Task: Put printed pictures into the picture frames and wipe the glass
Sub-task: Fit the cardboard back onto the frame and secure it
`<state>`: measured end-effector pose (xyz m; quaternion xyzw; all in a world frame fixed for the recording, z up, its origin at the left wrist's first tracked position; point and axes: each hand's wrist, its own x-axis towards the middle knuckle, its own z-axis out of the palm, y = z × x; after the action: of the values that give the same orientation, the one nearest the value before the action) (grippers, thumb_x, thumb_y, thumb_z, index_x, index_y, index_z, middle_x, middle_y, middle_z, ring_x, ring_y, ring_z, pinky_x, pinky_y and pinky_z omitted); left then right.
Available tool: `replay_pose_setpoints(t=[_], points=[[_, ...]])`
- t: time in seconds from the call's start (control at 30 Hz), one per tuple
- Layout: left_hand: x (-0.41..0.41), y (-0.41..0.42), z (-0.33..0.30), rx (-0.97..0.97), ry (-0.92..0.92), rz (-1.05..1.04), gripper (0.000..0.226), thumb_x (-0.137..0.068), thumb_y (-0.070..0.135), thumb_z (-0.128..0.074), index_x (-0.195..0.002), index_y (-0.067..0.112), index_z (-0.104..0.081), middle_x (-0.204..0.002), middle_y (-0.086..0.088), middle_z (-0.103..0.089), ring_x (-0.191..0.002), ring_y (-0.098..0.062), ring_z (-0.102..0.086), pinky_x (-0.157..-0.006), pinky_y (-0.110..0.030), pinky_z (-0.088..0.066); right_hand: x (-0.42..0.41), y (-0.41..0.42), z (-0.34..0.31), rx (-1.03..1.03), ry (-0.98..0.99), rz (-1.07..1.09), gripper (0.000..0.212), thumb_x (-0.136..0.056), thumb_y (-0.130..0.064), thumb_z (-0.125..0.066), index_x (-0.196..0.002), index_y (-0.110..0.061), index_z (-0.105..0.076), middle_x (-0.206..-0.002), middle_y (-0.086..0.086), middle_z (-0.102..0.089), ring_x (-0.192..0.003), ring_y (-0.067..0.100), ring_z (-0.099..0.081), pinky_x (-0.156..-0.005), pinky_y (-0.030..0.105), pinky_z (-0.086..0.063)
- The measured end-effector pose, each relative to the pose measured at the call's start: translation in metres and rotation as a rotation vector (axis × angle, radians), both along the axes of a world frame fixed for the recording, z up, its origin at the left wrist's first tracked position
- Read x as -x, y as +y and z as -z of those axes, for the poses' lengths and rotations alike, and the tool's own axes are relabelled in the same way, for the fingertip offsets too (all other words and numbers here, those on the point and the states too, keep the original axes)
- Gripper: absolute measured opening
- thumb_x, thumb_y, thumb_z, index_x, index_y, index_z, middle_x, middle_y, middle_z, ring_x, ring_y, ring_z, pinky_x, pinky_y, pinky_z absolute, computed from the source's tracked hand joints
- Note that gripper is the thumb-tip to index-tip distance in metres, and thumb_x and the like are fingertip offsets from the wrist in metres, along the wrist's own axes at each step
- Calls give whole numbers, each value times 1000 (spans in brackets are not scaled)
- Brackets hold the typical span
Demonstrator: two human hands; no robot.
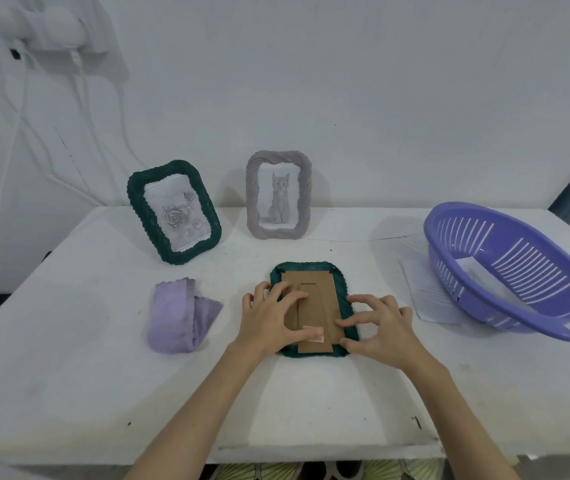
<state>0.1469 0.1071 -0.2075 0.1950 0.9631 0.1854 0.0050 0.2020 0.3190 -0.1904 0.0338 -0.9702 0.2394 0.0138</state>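
On the white counter [311,393] sits a purple slotted basket [505,271] over loose printed sheets [428,299], their pictures unreadable. Nearer, a green frame [313,308] lies face down — likely so its cardboard backing [314,289] can be seated. Left hand [269,318] presses the backing, fingers spread; right hand [380,327] fingers the frame's edge — glass hidden.

Three picture frames [313,271] [174,211] [279,195], one purple cloth [179,315], one purple basket [512,270], two hands [269,315] [385,329].
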Motion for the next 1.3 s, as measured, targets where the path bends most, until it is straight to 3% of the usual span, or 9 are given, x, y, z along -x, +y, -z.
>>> replay_pose_setpoints(t=[0.2, 0.37, 0.47, 0.6, 0.67, 0.8, 1.0, 1.1, 1.3], points=[[-1, 0, 4, -21, -5, -7, 90, -49, 91, -31, -129, 48, -39, -146, 16, -26, -132, -18, -17, -101, -36, -17, -5, -4, 6, 100, -14, 52, 15, -71, -49, -70, -80, -53, -58, -130, -30, -39, -111, 6, -29, -86, 30, -16], [-1, 0, 3, -38, -24, -4, 90, -50, 89, -31, -130, 48, -38, -147, 15, -25, -133, -18, -15, -101, -36, -16, -1, -6, 8, 90, -25, 62, 14, -74, -45, -70, -84, -44, -60, -134, -23, -38, -115, 8, -30, -87, 31, -16], [-2, 0, 2, -39, -42, 1, 80, -61, 83, -48, -131, 47, -38, -148, 14, -24, -134, -19, -14, -103, -37, -15, -4, -6, 9, 109, -26, 69, 15, -75, -49, -67, -87, -48, -59, -136, -25, -37, -118, 10, -30, -87, 31, -16], [-1, -2, -2, -118, -118, 23, 55, -82, 64, -45, -133, 44, -39, -150, 12, -23, -138, -18, -10, -107, -39, -11, -5, -17, 6, -29, -7, 76, 54, -67, -79, -43, -117, -57, -46, -137, -19, -32, -119, 13, -28, -86, 30, -15], [1, -11, -5, -235, -185, 24, 46, -87, 57, -46, -131, 42, -43, -149, 12, -28, -138, -16, -14, -110, -40, -11, -6, -23, 8, -107, 25, 79, 63, -63, -83, -32, -119, -58, -44, -140, -14, -29, -119, 14, -26, -83, 29, -14], [-2, -35, -4, -252, -152, 92, 71, -61, 70, -48, -123, 37, -53, -138, 14, -41, -130, -9, -28, -111, -38, -23, -8, -26, 15, -155, 29, 106, 58, -65, -78, -34, -119, -59, -45, -147, -9, -22, -124, 17, -20, -85, 31, -17], [-8, -41, -4, -223, -113, 168, 71, -57, 65, -50, -119, 31, -58, -132, 12, -48, -122, -4, -36, -107, -32, -30, -6, -25, 16, -164, 26, 96, 69, -58, -84, -23, -119, -61, -44, -147, -12, -26, -121, 16, -22, -79, 29, -11], [-8, -41, -4, -220, -118, 163, 72, -57, 65, -50, -119, 30, -58, -132, 11, -47, -122, -3, -36, -107, -32, -30, -4, -24, 13, -173, 13, 90, 54, -69, -79, -40, -119, -59, -45, -146, -12, -26, -121, 17, -23, -80, 29, -12], [-7, -39, -8, -149, -119, 192, 79, -53, 69, -49, -122, 30, -55, -134, 12, -44, -125, -4, -35, -104, -24, -26, -4, -25, 13, -159, 21, 96, 47, -72, -74, -50, -117, -59, -48, -145, -13, -28, -121, 17, -25, -81, 29, -12]])
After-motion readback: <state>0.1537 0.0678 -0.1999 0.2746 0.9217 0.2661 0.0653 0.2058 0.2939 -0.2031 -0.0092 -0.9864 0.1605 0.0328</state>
